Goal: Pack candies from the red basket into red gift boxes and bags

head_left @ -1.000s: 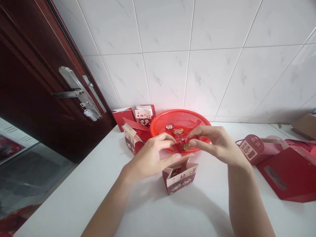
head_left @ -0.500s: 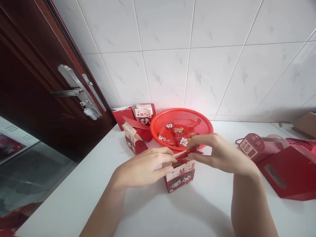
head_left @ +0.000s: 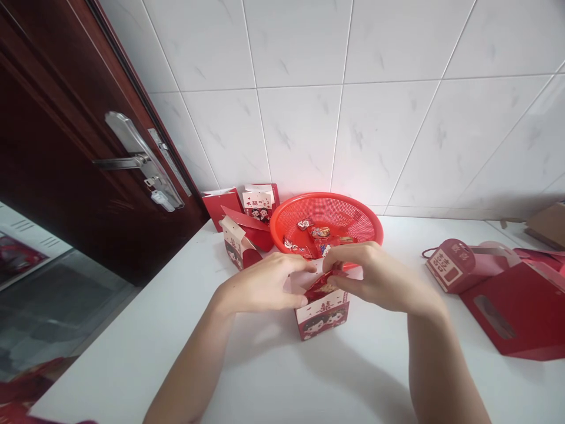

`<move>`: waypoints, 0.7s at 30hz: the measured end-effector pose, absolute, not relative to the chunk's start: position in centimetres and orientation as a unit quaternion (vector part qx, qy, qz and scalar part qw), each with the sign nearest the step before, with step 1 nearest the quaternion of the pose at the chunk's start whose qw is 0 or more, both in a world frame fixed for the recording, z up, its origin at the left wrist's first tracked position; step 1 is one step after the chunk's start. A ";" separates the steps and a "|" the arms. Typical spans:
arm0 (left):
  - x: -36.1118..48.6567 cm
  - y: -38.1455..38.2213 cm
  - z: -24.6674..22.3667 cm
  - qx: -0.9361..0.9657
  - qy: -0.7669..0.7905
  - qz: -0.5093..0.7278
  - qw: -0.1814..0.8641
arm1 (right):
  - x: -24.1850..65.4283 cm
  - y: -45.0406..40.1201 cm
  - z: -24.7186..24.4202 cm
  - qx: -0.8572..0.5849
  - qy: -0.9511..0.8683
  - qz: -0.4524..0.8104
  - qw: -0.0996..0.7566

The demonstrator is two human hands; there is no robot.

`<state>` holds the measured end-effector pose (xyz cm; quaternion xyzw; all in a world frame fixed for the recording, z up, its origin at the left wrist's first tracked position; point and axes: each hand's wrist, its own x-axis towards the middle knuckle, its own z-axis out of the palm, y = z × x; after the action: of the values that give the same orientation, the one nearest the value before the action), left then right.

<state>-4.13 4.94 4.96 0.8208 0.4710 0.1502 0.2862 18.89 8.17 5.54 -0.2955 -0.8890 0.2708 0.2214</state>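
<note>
A small red and white paper gift box (head_left: 324,318) printed with cartoon figures stands upright on the white table, its top open. My left hand (head_left: 269,285) holds the box by its upper left side, with the thumb at the front rim and the fingers by the rear flap. At the box's mouth, my right hand (head_left: 371,274) pinches a red wrapped packet (head_left: 321,286), which sits partly inside. The fingers hide some of the packet. Just behind the hands is a red plastic basket (head_left: 326,203) with several wrapped sweets (head_left: 320,232) in it.
Left of the basket, several similar boxes (head_left: 233,241) stand near the wall. Red and pink handled boxes (head_left: 507,306) lie to the right, with a brown carton (head_left: 547,225) behind them. A dark wooden door (head_left: 79,147) borders the table's left side.
My right hand has moved slightly left and down, and the red packet sits lower in the box. My left hand has shifted back from the packet to the box's rim.
</note>
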 end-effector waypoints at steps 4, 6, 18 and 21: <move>-4.3 5.0 5.3 0.830 0.448 0.143 0.300 | 18.1 8.3 5.0 -0.314 -0.902 0.259 0.142; -4.4 5.1 5.3 0.833 0.442 0.142 0.301 | 18.1 8.4 4.9 -0.300 -0.901 0.284 0.132; -4.4 5.3 5.4 0.845 0.419 0.130 0.305 | 18.9 8.8 4.9 -0.303 -0.892 0.283 0.179; -4.3 5.3 5.2 0.850 0.403 0.145 0.308 | 19.6 9.0 5.3 -0.326 -0.883 0.280 0.190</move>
<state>-4.29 5.31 5.25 0.8499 0.4028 0.1446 0.3075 19.60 9.01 5.27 -0.3260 -0.8826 0.2801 0.1904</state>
